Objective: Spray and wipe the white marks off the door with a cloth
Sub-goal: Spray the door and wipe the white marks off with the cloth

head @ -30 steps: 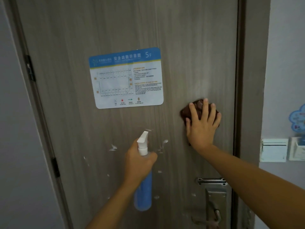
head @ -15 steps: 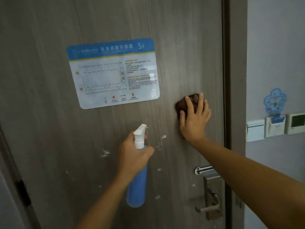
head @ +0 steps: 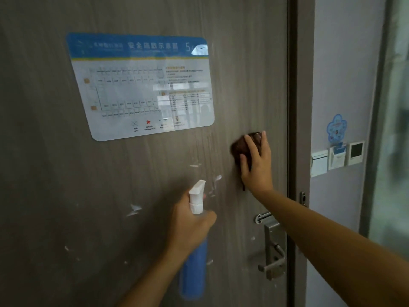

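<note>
A grey-brown wood-grain door [head: 55, 173] fills most of the view. White marks [head: 134, 209] are scattered across its lower half, with more near the spray nozzle. My left hand [head: 188, 227] grips a blue spray bottle [head: 193, 269] by its neck, the white nozzle pointing up and right at the door. My right hand [head: 257, 165] presses a dark brown cloth [head: 238, 148] flat against the door with straight fingers, to the right of the sign and above the handle.
A blue and white floor-plan sign [head: 141, 85] is stuck on the door's upper part. A metal lever handle and lock plate [head: 273, 247] sit at the door's right edge. Beyond the frame, wall switches and a card holder [head: 336, 158] hang on a pale wall.
The view has swung left and closer, so the door and sign look bigger. My right hand with the cloth stays about level beside the sign. The left hand keeps the bottle in the same pose.
</note>
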Action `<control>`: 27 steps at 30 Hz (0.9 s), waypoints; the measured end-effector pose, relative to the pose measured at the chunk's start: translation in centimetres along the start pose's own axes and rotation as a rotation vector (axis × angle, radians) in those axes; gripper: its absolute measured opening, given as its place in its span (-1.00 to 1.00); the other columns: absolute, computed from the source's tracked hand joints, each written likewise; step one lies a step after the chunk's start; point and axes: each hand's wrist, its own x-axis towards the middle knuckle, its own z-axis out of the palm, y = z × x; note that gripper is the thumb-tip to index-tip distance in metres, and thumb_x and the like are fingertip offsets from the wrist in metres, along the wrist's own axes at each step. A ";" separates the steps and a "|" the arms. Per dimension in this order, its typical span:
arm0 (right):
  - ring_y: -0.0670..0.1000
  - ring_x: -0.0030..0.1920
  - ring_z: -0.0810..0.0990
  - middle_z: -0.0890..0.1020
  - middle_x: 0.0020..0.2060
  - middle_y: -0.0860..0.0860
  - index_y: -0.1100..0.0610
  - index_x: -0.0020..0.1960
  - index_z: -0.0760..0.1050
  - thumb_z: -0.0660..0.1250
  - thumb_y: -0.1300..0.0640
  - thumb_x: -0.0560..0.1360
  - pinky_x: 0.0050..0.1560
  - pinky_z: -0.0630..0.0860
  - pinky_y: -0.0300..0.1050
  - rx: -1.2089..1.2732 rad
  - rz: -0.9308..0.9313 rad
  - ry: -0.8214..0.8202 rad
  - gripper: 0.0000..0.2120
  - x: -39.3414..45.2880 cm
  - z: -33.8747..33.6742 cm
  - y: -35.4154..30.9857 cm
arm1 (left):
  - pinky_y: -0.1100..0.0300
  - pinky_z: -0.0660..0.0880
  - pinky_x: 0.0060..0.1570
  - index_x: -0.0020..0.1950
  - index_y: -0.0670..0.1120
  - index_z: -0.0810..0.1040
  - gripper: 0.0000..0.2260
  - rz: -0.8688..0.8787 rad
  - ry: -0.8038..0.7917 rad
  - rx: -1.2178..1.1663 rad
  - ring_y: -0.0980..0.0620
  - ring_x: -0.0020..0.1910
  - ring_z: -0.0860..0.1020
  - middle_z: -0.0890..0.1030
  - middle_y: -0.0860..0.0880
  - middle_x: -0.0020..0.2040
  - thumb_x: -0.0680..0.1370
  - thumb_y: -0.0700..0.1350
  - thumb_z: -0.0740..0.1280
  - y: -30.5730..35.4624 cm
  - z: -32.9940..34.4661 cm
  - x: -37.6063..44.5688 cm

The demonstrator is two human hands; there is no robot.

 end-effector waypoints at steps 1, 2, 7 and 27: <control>0.22 0.64 0.07 0.00 0.67 0.08 -0.04 0.60 0.26 0.31 0.11 0.66 0.55 0.20 0.36 0.003 -0.005 0.004 -0.46 -0.2 0.0 0.1 | 0.29 0.51 -0.39 -0.01 0.01 0.61 -0.71 0.005 0.001 -0.023 0.19 -0.40 0.57 0.63 -0.01 -0.32 0.38 -0.30 0.50 0.0 -0.1 0.1; 0.21 0.63 0.08 0.01 0.67 0.09 -0.03 0.60 0.27 0.31 0.11 0.66 0.55 0.20 0.35 0.004 -0.010 0.014 -0.47 -0.4 0.1 0.2 | 0.33 0.50 -0.38 0.00 0.02 0.61 -0.68 0.017 0.008 -0.039 0.21 -0.40 0.57 0.64 -0.03 -0.31 0.39 -0.34 0.49 0.0 -0.3 0.2; 0.24 0.62 0.10 0.04 0.67 0.11 -0.03 0.59 0.30 0.21 -0.03 0.66 0.52 0.20 0.38 -0.005 0.118 0.129 -0.49 -0.9 1.8 -1.6 | 0.33 0.47 -0.41 -0.03 -0.03 0.63 -0.70 0.049 0.083 -0.084 0.22 -0.44 0.52 0.60 0.05 -0.39 0.39 -0.40 0.48 0.0 -1.1 0.3; 0.25 0.61 0.12 0.06 0.67 0.08 -0.09 0.56 0.34 0.26 -0.03 0.64 0.47 0.18 0.43 0.019 0.234 0.260 -0.50 -0.3 3.4 -2.4 | 0.19 0.56 -0.30 0.05 0.04 0.69 -0.64 0.034 0.212 -0.104 0.11 -0.34 0.60 0.69 -0.11 -0.21 0.28 -0.16 0.46 -0.1 -0.6 -0.4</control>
